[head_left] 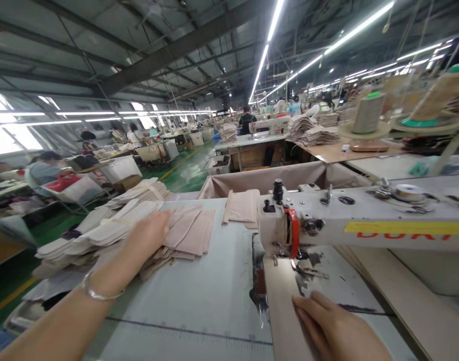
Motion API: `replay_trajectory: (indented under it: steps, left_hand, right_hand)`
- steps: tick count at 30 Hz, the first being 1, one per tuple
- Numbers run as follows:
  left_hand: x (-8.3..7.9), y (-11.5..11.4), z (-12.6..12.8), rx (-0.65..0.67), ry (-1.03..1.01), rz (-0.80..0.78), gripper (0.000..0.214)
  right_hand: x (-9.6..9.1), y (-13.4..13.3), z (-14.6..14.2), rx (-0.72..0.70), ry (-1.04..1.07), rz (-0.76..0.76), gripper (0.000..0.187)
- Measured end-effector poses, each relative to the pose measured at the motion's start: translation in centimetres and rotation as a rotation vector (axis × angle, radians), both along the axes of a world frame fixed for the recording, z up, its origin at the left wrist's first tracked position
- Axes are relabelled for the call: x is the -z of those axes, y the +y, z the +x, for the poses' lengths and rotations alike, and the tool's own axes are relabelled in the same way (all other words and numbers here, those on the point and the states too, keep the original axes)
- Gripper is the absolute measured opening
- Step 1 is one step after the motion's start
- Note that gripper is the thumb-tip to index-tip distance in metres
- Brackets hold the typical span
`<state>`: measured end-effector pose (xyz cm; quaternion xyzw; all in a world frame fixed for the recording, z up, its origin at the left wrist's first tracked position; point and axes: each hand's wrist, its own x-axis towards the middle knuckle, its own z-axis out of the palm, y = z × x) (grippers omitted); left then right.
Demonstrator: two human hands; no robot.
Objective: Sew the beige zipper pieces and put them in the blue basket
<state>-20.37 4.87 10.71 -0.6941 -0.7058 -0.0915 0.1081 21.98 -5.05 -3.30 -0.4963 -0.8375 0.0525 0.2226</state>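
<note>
My left hand (152, 233) reaches to a pile of beige fabric pieces (193, 228) on the left of the sewing table. Its fingers bend down at the pile's edge, and the fingertips are hidden and slightly blurred. My right hand (336, 323) is closed at the right edge of a long beige fabric strip (284, 301), thumb and fingers pressed together on it. The strip's far end lies under the head of a white sewing machine (312, 215), by the presser foot (285, 260).
Stacks of pale fabric pieces (116, 225) line the table's left side. A folded beige piece (242, 205) lies behind the machine head, before a cloth-lined bin (267, 176). Long panels (406, 286) rest at right. Thread cones (368, 113) stand beyond; other people work at distant tables.
</note>
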Motion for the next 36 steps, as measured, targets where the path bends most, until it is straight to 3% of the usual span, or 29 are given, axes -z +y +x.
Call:
replay_trajectory:
  steps: [3, 5, 6, 9, 11, 15, 19, 23, 26, 29, 36]
  left_hand:
    - [0.3, -1.8, 5.0, 0.143, -0.029, -0.080, 0.045]
    - [2.6, -3.1, 8.7, 0.353, -0.149, -0.309, 0.036]
    - [4.0, -3.5, 10.3, 0.431, -0.165, -0.340, 0.034]
    - [7.9, -3.2, 12.9, 0.478, -0.127, -0.234, 0.047]
    - [9.1, -2.3, 13.2, 0.489, -0.134, -0.227, 0.049]
    - [9.1, -2.2, 12.7, 0.504, -0.246, -0.265, 0.016]
    - [8.7, -4.1, 13.8, 0.445, -0.484, -0.298, 0.009]
    - [8.6, -4.1, 16.4, 0.549, -0.699, -0.312, 0.012]
    - [9.2, -2.8, 18.6, 0.584, -0.734, -0.329, 0.014]
    - [9.9, -1.7, 20.2, 0.509, -0.732, -0.327, 0.007]
    - [10.0, -1.3, 21.3, 0.456, -0.683, -0.314, 0.009]
  right_hand:
    - [-1.2, 1.9, -0.9, -0.061, -0.055, 0.122, 0.029]
    - [-1.3, 2.9, -1.5, -0.092, -0.088, 0.195, 0.036]
    - [-1.2, 3.3, -1.7, -0.104, -0.103, 0.206, 0.041]
    - [-0.5, 3.7, -1.9, -0.114, -0.117, 0.177, 0.050]
    - [-0.2, 3.4, -1.8, -0.107, -0.114, 0.151, 0.051]
    - [-0.5, 3.0, -1.9, -0.081, -0.100, 0.131, 0.048]
    - [-0.7, 2.9, -2.0, -0.081, -0.109, 0.118, 0.046]
    - [-0.6, 2.9, -2.0, -0.064, -0.117, 0.104, 0.041]
    - [-0.5, 3.0, -2.1, -0.047, -0.113, 0.107, 0.041]
    - [-0.4, 3.2, -2.2, -0.061, -0.092, 0.103, 0.046]
    - [-0.3, 3.2, -2.1, -0.067, -0.052, 0.103, 0.047]
